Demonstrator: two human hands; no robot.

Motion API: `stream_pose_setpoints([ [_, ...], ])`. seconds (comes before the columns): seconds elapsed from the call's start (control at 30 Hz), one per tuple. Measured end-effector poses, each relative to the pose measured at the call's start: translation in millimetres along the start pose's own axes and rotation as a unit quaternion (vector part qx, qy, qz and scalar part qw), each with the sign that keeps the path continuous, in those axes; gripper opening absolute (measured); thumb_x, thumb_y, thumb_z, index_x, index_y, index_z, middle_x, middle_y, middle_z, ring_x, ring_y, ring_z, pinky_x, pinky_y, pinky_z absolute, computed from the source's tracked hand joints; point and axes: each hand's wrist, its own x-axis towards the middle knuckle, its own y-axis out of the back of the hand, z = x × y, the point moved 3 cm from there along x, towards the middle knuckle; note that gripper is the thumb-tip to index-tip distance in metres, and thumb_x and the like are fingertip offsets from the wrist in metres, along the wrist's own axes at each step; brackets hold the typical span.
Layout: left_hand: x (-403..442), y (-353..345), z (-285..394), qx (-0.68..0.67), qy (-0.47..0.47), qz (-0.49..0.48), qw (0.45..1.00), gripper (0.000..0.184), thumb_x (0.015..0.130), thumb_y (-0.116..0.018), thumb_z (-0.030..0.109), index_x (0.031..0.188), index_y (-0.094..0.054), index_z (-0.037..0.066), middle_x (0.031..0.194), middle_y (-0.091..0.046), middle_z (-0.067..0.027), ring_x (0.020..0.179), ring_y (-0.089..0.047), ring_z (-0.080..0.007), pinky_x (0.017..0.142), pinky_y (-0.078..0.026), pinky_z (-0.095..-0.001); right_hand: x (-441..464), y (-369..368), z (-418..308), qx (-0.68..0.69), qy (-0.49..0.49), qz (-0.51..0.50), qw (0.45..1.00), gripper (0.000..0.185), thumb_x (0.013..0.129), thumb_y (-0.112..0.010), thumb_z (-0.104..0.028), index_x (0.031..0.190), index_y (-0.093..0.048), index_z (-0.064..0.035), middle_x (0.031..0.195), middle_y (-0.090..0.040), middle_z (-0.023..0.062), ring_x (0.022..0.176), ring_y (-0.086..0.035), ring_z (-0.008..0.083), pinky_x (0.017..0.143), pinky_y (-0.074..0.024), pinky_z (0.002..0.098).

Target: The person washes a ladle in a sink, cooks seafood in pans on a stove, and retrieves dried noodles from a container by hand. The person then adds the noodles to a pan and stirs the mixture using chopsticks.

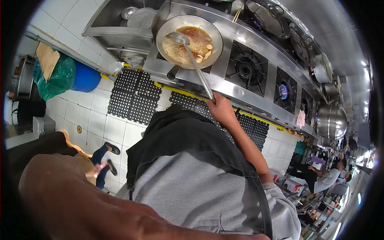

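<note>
My right hand (221, 109) is closed around the end of a long metal ladle handle. The bowl of the ladle (179, 38) rests in a wide pan (217, 35) on the stove, among noodles (176, 51), brown broth and pale slices (208, 51). The pan's dark handle (173, 72) points toward me, and nothing holds it. Very close to the camera at the lower left is my left hand (60, 192), large and blurred. Its fingers cannot be made out, nor can anything in them.
Right of the pan are a burner (247, 69) and a lit one (283, 91). Pots (331, 121) stand farther right. At left are a sink (108, 30) and a blue barrel (86, 76). A person (96, 170) is at lower left, others (326, 180) far right. Black mats (134, 94) cover floor.
</note>
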Motion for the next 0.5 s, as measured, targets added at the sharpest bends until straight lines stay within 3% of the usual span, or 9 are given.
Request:
stream_pose_setpoints([
  [0.23, 0.9, 5.9, 0.6, -0.005, 0.001, -0.004, 1.000, 0.081, 0.091, -0.064, 0.066, 0.136, -0.062, -0.002, 0.152, -0.039, -0.0386, 0.141, -0.045, -0.0469, 0.114, -0.041, -0.0509, 22.6, 6.9, -18.4, -0.088, 0.030, 0.055, 0.994, 0.031, 0.091, -0.067, -0.018, 0.112, -0.057, 0.0019, 0.090, -0.069, 0.0291, 0.087, -0.068, 0.0486, 0.079, -0.0548, 0.0557],
  [0.37, 5.4, 6.0, 2.5, -0.003, 0.005, -0.014, 1.000, 0.081, 0.091, -0.064, 0.067, 0.135, -0.063, -0.002, 0.151, -0.039, -0.0394, 0.140, -0.046, -0.0477, 0.114, -0.041, -0.0514, 56.9, 0.9, 9.0, -0.169, 0.017, 0.102, 0.980, 0.031, 0.093, -0.061, -0.015, 0.119, -0.058, 0.0004, 0.094, -0.070, 0.0267, 0.089, -0.070, 0.0453, 0.079, -0.0568, 0.0529],
  [0.5, 6.5, 4.7, 6.1, 0.001, 0.008, -0.013, 1.000, 0.081, 0.091, -0.063, 0.067, 0.134, -0.064, -0.002, 0.151, -0.039, -0.0403, 0.140, -0.046, -0.0485, 0.114, -0.041, -0.0519, 39.4, 42.2, 18.7, -0.186, 0.000, 0.054, 0.981, 0.033, 0.093, -0.060, -0.016, 0.121, -0.059, 0.0017, 0.086, -0.069, 0.0275, 0.087, -0.070, 0.0447, 0.079, -0.0563, 0.0537],
])
